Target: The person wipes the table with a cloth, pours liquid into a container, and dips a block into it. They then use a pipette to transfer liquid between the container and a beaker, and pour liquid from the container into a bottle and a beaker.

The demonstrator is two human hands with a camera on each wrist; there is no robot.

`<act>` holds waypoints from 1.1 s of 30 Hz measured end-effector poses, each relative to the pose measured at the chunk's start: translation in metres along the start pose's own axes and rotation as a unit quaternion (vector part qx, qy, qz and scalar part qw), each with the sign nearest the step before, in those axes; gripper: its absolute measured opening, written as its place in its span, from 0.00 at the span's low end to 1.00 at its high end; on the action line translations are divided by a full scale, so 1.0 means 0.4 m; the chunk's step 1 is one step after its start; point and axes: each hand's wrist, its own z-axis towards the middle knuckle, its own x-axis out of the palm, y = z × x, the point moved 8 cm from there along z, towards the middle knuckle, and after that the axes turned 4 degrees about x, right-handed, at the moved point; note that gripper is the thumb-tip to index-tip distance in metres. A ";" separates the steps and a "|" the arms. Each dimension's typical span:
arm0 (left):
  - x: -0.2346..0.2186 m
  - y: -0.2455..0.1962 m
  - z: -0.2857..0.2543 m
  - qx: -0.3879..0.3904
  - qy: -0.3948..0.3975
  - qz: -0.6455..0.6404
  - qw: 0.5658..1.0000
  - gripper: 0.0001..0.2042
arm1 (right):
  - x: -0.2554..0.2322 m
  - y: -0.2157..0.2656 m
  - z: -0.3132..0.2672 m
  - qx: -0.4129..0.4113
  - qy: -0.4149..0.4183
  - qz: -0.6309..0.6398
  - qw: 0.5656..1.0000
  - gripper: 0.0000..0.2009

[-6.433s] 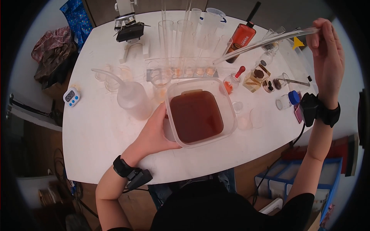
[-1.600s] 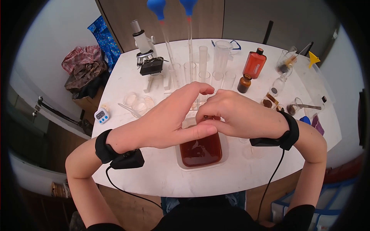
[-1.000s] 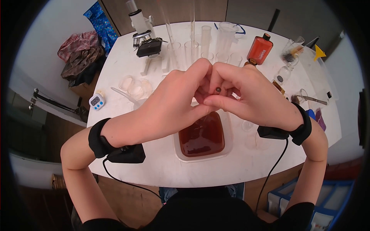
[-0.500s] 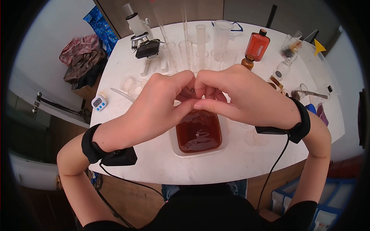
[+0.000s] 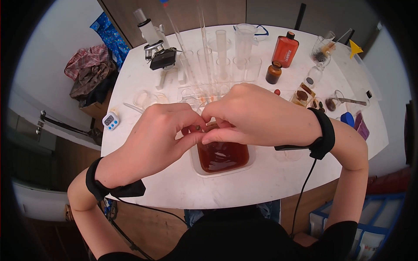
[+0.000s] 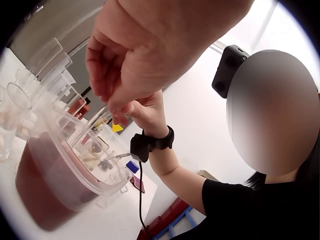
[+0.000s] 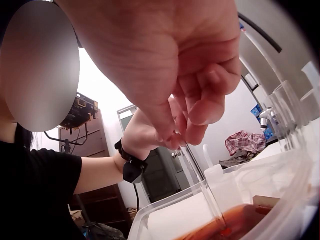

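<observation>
Left hand and right hand meet, seemingly both pinching the clear tube. Lower end's in the red-brown liquid in the tub; I'd pinch lightly, keep it steady.

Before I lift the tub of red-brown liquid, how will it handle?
The tub is probably heavy for its size: red-brown liquid fills much of it. That would likely slosh, as its surface shows rippled glints. Looking thin-walled and see-through, the tub may flex if squeezed.
</observation>
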 end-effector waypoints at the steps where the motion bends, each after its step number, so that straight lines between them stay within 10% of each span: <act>1: -0.004 0.003 -0.002 0.001 0.000 0.001 1.000 0.04 | 0.002 -0.001 0.009 0.000 -0.001 -0.001 1.000 0.15; 22: -0.027 -0.032 0.012 0.034 0.002 0.055 0.998 0.03 | -0.017 0.026 0.026 -0.006 -0.009 0.059 0.998 0.10; 28: 0.031 -0.062 0.057 0.109 0.028 0.025 0.993 0.05 | -0.025 -0.027 -0.032 0.145 0.063 0.027 0.987 0.10; 33: 0.001 -0.077 0.001 0.102 0.053 0.033 0.993 0.04 | 0.026 0.012 -0.020 0.072 0.062 0.074 0.993 0.08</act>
